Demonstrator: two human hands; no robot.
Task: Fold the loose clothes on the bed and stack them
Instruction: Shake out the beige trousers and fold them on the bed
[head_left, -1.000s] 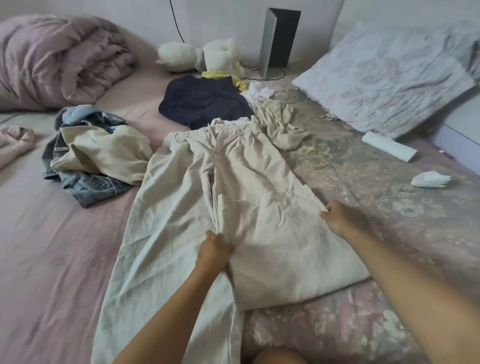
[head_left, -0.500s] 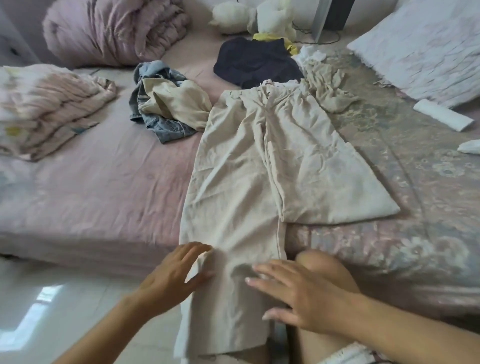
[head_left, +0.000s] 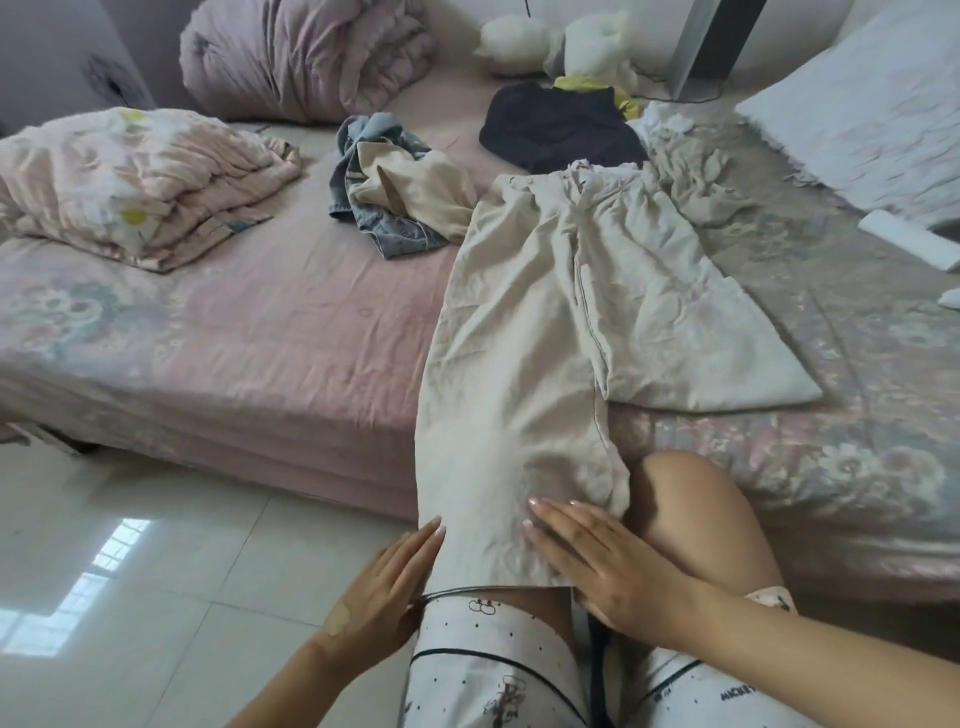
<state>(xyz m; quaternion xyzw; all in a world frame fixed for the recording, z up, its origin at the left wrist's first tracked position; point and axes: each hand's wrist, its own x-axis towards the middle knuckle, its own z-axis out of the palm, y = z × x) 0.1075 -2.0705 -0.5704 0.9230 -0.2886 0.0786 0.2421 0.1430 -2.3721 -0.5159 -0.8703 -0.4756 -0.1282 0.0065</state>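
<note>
Under trousers (head_left: 519, 338), left knee hidden

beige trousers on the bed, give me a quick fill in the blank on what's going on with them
1. The beige trousers hang off the bed over the person's ____.
2. The right hand lies ____ on the trouser leg.
3. The left hand touches the leg's ____ edge.
4. The jeans lie crumpled, not yet ____.

Missing: knee; flat; left; folded
</note>
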